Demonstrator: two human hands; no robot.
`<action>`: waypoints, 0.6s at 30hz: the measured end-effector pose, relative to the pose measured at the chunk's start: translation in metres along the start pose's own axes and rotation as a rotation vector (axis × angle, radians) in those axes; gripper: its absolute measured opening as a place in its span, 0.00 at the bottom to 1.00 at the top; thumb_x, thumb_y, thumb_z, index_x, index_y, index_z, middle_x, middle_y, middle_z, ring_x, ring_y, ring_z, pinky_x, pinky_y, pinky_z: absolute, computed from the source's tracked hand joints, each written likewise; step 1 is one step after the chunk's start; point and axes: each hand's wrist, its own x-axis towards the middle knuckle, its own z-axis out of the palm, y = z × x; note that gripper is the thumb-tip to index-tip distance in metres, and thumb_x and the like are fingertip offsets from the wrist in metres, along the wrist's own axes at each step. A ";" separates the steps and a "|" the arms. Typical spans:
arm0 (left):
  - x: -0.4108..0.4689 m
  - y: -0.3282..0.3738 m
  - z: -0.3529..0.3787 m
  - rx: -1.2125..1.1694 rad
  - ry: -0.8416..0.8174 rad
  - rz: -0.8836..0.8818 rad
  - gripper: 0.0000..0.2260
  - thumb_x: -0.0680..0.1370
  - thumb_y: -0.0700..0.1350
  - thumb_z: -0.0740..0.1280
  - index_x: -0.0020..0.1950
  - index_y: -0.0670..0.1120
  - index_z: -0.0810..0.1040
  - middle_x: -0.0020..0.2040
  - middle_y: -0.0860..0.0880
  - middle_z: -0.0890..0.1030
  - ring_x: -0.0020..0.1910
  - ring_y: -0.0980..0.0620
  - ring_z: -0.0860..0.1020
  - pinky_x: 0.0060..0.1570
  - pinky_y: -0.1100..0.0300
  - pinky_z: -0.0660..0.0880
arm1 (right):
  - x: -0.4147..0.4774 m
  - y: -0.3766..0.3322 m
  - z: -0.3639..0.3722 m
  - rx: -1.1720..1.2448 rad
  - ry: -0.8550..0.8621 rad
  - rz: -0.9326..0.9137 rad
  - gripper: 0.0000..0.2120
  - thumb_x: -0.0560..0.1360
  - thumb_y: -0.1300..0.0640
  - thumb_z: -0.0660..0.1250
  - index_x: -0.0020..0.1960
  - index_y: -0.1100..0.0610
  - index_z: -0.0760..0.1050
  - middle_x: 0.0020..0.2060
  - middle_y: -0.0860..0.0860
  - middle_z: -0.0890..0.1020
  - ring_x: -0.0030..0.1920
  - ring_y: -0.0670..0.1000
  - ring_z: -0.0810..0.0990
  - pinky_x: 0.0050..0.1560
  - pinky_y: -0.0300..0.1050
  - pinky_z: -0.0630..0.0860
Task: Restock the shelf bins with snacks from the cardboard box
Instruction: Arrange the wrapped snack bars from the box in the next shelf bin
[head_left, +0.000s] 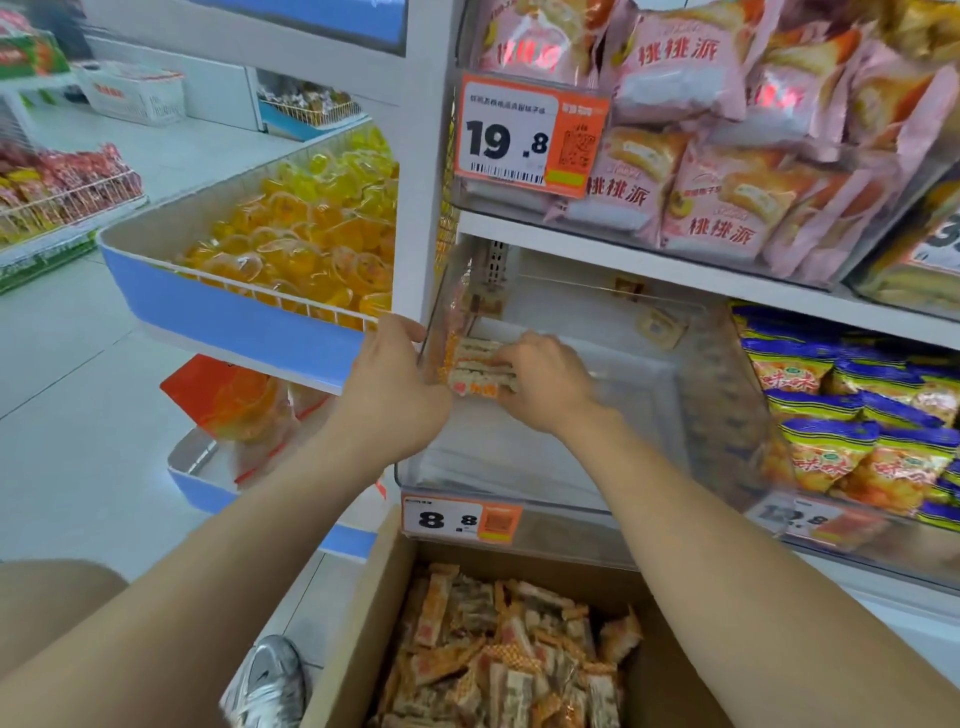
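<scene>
At the bottom centre of the frame an open cardboard box (358, 623) stands on the floor, filled with loose snack packets (498, 654) in orange and white wrappers. A silver shoe (270, 680) shows just left of the box.

Both bare forearms reach up from the lower corners to the clear bin (519, 457) at mid-frame, whose front carries a price tag (460, 519) reading 8.8. The bin sits directly above the box. Inside it, near its left wall, a small stack of packets (478, 366) is held between the two hands. The right hand (545, 384) has its fingers curled over the top of the stack and is slightly blurred. The left hand (395, 379) lies against the stack's left end by the bin wall. Its fingers are hidden behind its back, so I cannot tell whether they are clamped on anything. A few single packets (660, 327) lie at the back of the bin.

To the right, the neighbouring bin holds blue, yellow and orange bags (841, 441). On the shelf above, pink packets (722, 218) fill a bin with a tag (524, 135) reading 19.8. At left, a blue-fronted tray (223, 312) holds yellow and orange jelly cups (301, 234).
</scene>
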 end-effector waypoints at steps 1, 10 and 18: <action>0.000 0.000 0.000 -0.023 0.003 -0.005 0.22 0.80 0.47 0.71 0.70 0.51 0.67 0.61 0.51 0.75 0.59 0.47 0.75 0.50 0.51 0.77 | 0.003 0.000 0.002 -0.019 0.022 0.015 0.17 0.75 0.53 0.71 0.64 0.48 0.82 0.60 0.55 0.77 0.62 0.62 0.75 0.61 0.54 0.75; -0.007 0.003 0.003 -0.046 0.003 0.012 0.23 0.78 0.50 0.74 0.68 0.51 0.66 0.63 0.48 0.72 0.58 0.48 0.76 0.54 0.48 0.79 | 0.006 -0.008 0.010 -0.073 0.060 -0.013 0.16 0.74 0.57 0.68 0.61 0.54 0.82 0.56 0.57 0.79 0.59 0.62 0.77 0.55 0.53 0.75; -0.007 0.004 0.003 -0.039 -0.008 0.004 0.22 0.79 0.51 0.74 0.67 0.52 0.66 0.64 0.47 0.73 0.57 0.47 0.76 0.51 0.50 0.78 | 0.003 -0.003 0.010 -0.129 0.086 -0.039 0.21 0.74 0.51 0.71 0.66 0.53 0.79 0.60 0.55 0.79 0.63 0.60 0.75 0.62 0.53 0.73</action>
